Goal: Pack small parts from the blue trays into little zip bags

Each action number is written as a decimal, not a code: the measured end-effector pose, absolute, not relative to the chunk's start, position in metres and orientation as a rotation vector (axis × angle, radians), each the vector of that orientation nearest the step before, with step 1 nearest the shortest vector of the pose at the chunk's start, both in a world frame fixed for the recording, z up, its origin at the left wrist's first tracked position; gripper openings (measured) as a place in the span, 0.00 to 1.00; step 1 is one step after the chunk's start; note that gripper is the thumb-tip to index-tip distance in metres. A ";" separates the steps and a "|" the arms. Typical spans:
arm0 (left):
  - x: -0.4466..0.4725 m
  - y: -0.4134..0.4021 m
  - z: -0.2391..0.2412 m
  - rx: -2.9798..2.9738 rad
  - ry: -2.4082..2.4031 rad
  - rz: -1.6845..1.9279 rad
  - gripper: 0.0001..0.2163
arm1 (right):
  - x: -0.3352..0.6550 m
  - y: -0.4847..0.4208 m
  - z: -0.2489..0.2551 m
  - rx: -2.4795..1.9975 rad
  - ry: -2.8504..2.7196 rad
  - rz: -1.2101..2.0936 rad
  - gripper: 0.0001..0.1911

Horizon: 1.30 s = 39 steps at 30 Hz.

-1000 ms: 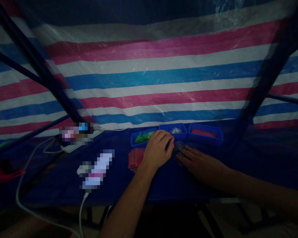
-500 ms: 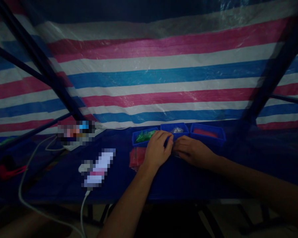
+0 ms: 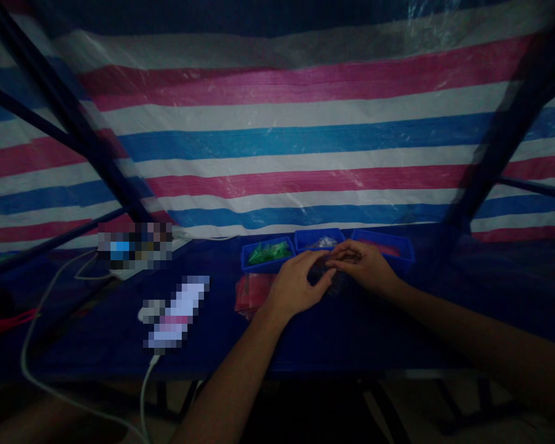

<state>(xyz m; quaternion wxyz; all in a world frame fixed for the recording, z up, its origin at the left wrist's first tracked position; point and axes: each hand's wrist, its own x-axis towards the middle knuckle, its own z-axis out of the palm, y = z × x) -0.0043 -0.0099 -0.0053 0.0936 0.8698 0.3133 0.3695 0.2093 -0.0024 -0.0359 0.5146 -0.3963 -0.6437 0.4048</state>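
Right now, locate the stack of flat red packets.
In the head view, the stack lies left of centre on the dark blue table, in front of the blue plastic tray of green pieces, beside the left hand.

1. One head-worn camera here, looking from above the table's [image 3: 328, 345] near side.
2. It faces forward and down, across the table to the striped sheet [image 3: 277, 139] beyond.
3. It's close to the table, with left hand [image 3: 298, 280] and right hand [image 3: 363, 265] in view.

tarp [image 3: 277, 142]: glossy, creased plastic | trays [image 3: 259, 267]: smooth plastic | packets [image 3: 253, 293]: shiny film
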 end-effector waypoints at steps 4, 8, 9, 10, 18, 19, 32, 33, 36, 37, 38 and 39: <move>-0.004 -0.007 -0.007 2.537 0.941 1.105 0.14 | 0.209 -0.002 -0.034 -0.936 -1.550 0.962 0.16; -0.003 -0.003 -0.011 2.410 0.938 1.089 0.14 | 0.207 -0.003 -0.032 -0.945 -1.533 0.941 0.14; -0.002 -0.002 -0.011 2.382 0.933 1.098 0.14 | 0.207 -0.003 -0.032 -0.940 -1.528 0.946 0.14; -0.002 -0.002 -0.012 2.357 0.930 1.114 0.14 | 0.206 -0.003 -0.032 -0.933 -1.525 0.954 0.14; 0.000 -0.005 -0.008 2.260 0.996 1.214 0.16 | 0.206 -0.002 -0.035 -0.868 -1.515 1.079 0.15; 0.001 -0.006 -0.007 2.265 0.996 1.215 0.16 | 0.205 -0.003 -0.036 -0.861 -1.519 1.090 0.15; 0.006 -0.011 -0.006 2.208 1.010 1.238 0.15 | 0.197 -0.006 -0.036 -0.841 -1.507 1.075 0.17; 0.006 -0.011 -0.006 2.210 1.025 1.246 0.16 | 0.197 -0.006 -0.036 -0.836 -1.504 1.081 0.16; 0.005 -0.010 -0.006 2.232 1.042 1.247 0.17 | 0.196 -0.006 -0.037 -0.828 -1.492 1.098 0.17; 0.004 -0.010 -0.007 2.241 1.032 1.248 0.17 | 0.197 -0.005 -0.038 -0.828 -1.494 1.096 0.17; 0.004 -0.009 -0.007 2.248 1.015 1.252 0.16 | 0.197 -0.005 -0.039 -0.829 -1.499 1.090 0.16; 0.003 -0.008 -0.007 2.253 0.999 1.263 0.15 | 0.197 -0.004 -0.040 -0.829 -1.504 1.079 0.16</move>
